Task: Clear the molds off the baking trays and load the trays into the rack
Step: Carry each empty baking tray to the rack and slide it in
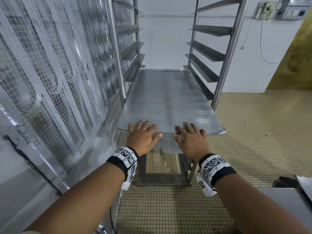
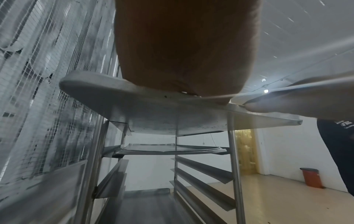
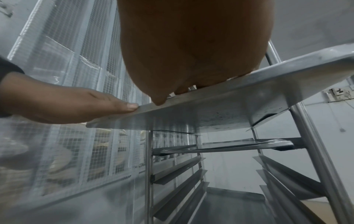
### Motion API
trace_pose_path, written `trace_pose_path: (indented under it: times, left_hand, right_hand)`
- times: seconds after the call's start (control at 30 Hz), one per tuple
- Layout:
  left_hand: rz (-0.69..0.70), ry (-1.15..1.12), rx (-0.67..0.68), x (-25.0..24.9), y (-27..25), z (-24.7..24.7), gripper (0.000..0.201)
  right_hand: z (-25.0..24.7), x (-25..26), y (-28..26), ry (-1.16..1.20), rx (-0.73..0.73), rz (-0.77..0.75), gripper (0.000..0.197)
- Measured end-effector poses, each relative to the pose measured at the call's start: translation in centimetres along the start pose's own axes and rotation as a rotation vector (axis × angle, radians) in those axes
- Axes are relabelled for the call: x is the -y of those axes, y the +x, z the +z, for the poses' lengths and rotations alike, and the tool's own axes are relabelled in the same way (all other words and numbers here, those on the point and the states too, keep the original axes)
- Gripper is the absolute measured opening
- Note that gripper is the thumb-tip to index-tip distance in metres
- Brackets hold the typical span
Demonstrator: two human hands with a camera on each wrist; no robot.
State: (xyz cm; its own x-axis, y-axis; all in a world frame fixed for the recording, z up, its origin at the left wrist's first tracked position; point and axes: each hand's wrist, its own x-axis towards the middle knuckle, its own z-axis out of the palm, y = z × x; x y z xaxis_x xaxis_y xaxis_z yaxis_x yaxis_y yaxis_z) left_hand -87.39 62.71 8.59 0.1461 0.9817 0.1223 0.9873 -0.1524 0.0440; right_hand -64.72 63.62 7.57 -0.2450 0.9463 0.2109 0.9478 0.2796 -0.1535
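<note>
Flat bare grey metal baking tray sits partway in the tall steel tray rack, riding the angle runners at both sides; its near edge overhangs the front uprights toward 6 o'clock. No molds on it.

Left hand and right hand lie side by side on that near edge, fingers spread and fairly straight over the top face, thumbs against the edge lip. Pressing, not gripping.

Wrist views from below: another tray is already seated a runner or so under this one, and a further one lies near the bottom.

Judgement: step in hand is pushing this tray home toward 12 o'clock. To do it well:
- push evenly with both hands, or the tray will skew and jam on a runner
- keep it level so both side edges stay on the same pair of runners
- watch the thumbs near the uprights
- stop when the near edge comes flush with the front posts

Wire-mesh panel runs along 9 o'clock; yellowish tiled floor below.
</note>
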Motion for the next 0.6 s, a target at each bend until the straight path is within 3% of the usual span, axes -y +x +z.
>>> trace_pose_path:
  times: [0.6]
  left_hand:
    - [-0.002,0.050,-0.068,2.7,8.5,2.0,0.070]
  right_hand:
    - [2.2,-3.0,7.6,0.046,-0.122,0.021,0.054]
